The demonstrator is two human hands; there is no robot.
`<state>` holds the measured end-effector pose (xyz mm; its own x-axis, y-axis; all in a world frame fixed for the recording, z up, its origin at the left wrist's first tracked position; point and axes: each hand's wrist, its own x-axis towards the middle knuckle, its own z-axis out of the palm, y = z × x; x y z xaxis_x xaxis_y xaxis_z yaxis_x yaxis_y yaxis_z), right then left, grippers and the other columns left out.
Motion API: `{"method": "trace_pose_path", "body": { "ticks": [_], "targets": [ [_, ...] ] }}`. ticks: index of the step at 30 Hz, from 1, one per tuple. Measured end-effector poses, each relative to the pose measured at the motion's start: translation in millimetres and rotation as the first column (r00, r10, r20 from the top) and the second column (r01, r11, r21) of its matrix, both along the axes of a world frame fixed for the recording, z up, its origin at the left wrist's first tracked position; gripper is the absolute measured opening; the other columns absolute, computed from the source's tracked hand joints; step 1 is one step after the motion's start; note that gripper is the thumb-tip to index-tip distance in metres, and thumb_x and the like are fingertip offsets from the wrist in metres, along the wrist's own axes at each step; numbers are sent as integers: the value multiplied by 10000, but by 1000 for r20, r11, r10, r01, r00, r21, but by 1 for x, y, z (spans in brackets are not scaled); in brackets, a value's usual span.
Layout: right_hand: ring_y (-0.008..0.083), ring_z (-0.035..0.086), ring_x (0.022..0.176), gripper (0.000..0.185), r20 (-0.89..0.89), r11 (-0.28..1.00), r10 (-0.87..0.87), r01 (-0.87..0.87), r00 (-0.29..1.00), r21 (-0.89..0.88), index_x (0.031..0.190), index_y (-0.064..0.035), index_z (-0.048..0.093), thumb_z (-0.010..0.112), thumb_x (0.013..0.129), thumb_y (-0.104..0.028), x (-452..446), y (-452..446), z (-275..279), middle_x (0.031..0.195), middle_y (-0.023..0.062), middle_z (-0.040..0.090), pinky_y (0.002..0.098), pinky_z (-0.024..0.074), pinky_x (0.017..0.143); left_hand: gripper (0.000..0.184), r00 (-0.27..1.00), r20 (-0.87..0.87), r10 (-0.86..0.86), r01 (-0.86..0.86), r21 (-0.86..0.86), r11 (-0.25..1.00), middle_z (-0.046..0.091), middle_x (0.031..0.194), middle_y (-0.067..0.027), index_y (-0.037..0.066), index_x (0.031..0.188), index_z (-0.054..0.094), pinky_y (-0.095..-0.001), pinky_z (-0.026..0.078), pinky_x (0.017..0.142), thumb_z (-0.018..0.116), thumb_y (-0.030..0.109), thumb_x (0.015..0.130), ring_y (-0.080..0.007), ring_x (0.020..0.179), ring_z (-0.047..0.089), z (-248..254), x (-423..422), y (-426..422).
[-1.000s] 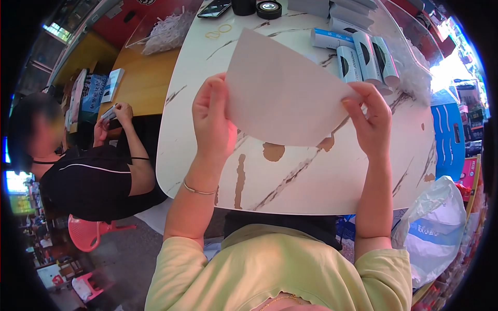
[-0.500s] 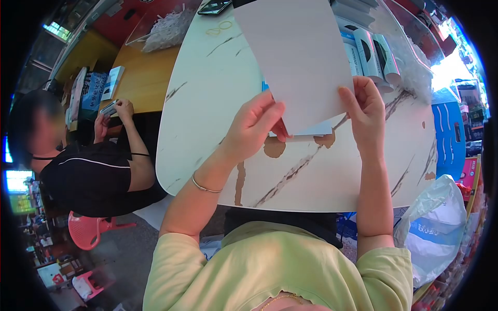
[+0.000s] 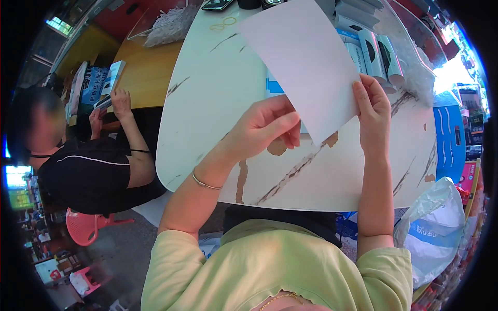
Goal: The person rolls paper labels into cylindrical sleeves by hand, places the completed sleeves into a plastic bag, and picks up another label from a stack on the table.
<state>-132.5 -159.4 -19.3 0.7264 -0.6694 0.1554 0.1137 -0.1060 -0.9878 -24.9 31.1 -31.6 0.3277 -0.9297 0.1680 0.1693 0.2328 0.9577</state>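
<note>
A blank, pale sheet of paper (image 3: pixel 311 62) is raised above the table, tilted, with one corner pointing down. My right hand (image 3: pixel 372 106) pinches its right edge between thumb and fingers. Beside the sheet's lower left edge is my left hand (image 3: pixel 272 124), fingers loosely bent and thumb a little apart, with nothing visible in its grasp. Behind the sheet, a blue and white printed paper (image 3: pixel 273 87) lies on the marbled white table (image 3: pixel 207 124), mostly hidden.
Rolled printed papers (image 3: pixel 369 52) lie at the back right, near a clear bin. Yellow rubber bands (image 3: pixel 223 24) and a phone (image 3: pixel 217 4) are at the back left. Another person (image 3: pixel 98 176) sits at the left, hands on a small object. A plastic bag (image 3: pixel 433 233) stands at the right.
The sheet has turned and moved up from its earlier place between both hands. My left hand has moved right and let go of its left edge; my right hand keeps its pinch.
</note>
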Motion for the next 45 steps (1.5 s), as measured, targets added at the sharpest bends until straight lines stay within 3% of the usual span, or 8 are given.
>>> {"method": "trace_pose_path", "body": {
  "ticks": [9,11,12,14,17,20,24,45],
  "targets": [
    [66,474,712,178,-65,991,-86,79,994,-107,929,-4,521,562,854,-160,3,12,-7,777,-5,538,203,398,647,265,983,-64,169,-165,67,984,560,789,-33,-14,1092,455,-203,463,567,426,181,915,-87,615,560,0,-10,-6],
    [123,496,679,223,72,881,-194,206,978,-425,962,-25,527,631,776,-89,8,16,-10,791,15,548,243,418,634,212,976,-1,216,-214,125,969,529,734,-16,-2,999,478,-188,435,521,418,185,919,-56,578,527,-5,-3,-5],
    [123,496,679,223,70,882,-191,202,979,-425,962,-25,527,631,776,-89,8,18,-6,791,15,548,243,418,634,212,976,-3,219,-217,126,968,529,734,-16,-2,999,478,-188,435,521,418,185,919,-56,578,527,-5,-3,-5],
    [178,522,690,306,172,528,-149,226,974,-819,938,-49,555,682,662,-18,3,25,10,807,44,549,287,437,631,209,968,70,240,-247,141,959,522,709,-8,-2,975,493,-178,413,491,412,182,918,-46,541,505,-6,-3,-5],
    [217,534,688,233,-10,588,256,-164,967,-792,825,-73,592,684,621,-10,0,42,11,759,61,529,312,441,602,198,973,72,221,-228,111,967,514,682,0,2,962,501,-172,401,483,409,171,916,-39,535,493,-2,-6,-6],
    [217,538,674,177,-73,582,399,-314,914,-750,813,-84,589,659,663,-23,2,45,2,742,51,524,309,440,579,202,982,49,184,-188,97,977,518,686,-3,3,943,514,-160,379,473,403,170,920,-37,526,474,-6,-5,-5],
    [202,545,644,117,-129,662,435,-414,891,-625,786,-83,576,640,701,-36,2,47,3,731,41,521,294,438,553,190,979,70,189,-196,104,975,505,661,1,1,960,502,-173,387,473,402,157,916,-32,530,470,-2,-6,-5],
    [219,548,643,122,-173,573,481,-458,859,-679,759,-74,527,632,714,-33,4,45,6,735,40,506,314,441,542,193,993,17,117,-119,99,988,505,668,2,0,961,509,-160,359,464,384,140,917,-32,540,452,-6,-4,-5]
  ]
}}
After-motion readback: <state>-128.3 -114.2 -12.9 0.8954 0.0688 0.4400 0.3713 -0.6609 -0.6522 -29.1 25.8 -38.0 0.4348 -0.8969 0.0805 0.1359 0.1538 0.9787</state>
